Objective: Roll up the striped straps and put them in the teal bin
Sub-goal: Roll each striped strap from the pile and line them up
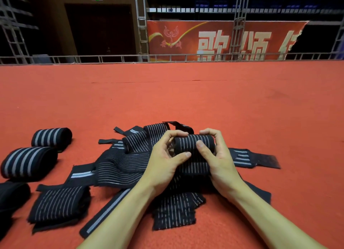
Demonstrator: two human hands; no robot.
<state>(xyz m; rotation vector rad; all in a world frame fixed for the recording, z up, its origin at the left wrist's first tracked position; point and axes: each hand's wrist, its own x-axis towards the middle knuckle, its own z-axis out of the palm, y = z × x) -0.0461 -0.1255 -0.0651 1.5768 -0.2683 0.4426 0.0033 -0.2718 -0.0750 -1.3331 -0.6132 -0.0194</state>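
Both hands are on it: a stretchy black strap (186,143) with thin pale stripes, ribbed knit, wound into a short fat cylinder. The left hand (163,161) curls thumb and fingers round the roll's left end, while the right hand (217,155) presses its thumb on the front with the fingers hooked over the top. The roll sits just above a heap of loose straps (121,166), flat limp bands lying crossed over each other on the red carpet (186,99). Its unrolled end trails down toward the person. Off to the left, well apart from the heap, lie two rolled straps (52,137) with broader grey stripes. Beyond the heap the felt-like carpet runs wide and open to a metal rail (111,58), and there is bare carpet on the right too.
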